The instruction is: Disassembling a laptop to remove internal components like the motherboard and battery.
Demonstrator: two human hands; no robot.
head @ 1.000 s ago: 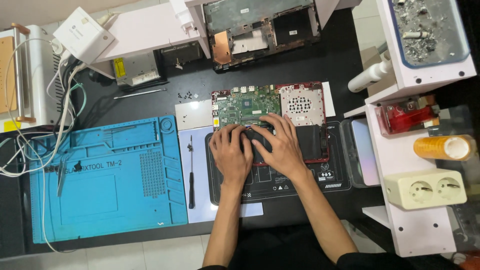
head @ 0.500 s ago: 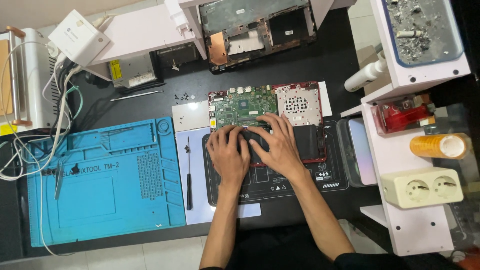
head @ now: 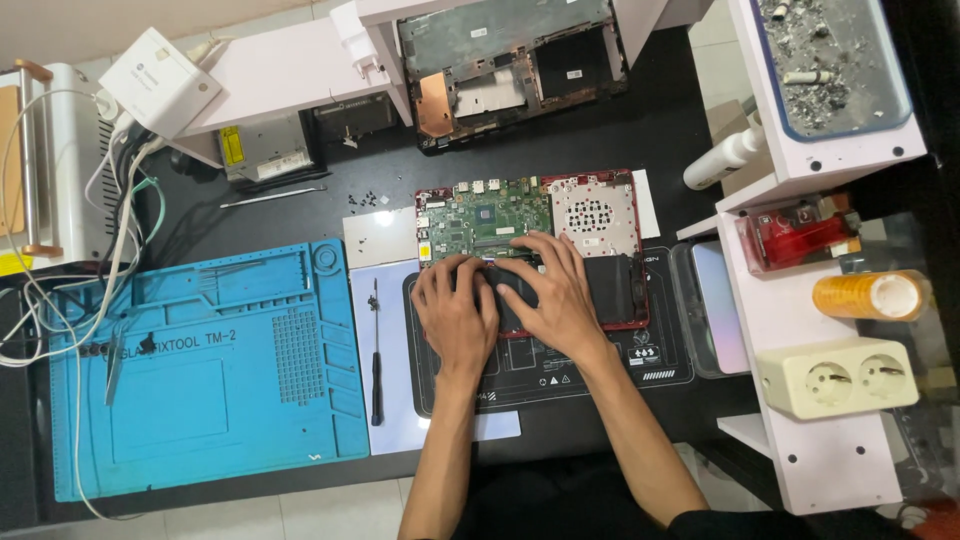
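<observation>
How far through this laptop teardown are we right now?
Done: the red-edged opened laptop base shows its bare green circuit board, with small loose black screws lying on the black desk. In hand: the left hand and right hand both press on a flat black part over the base's lower half. Left: the board still sits in the base; the slim black screwdriver lies unused.

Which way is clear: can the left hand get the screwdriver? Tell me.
Probably yes. The left hand rests on the laptop, and the screwdriver lies just beside it on the white sheet, with nothing between.
</observation>
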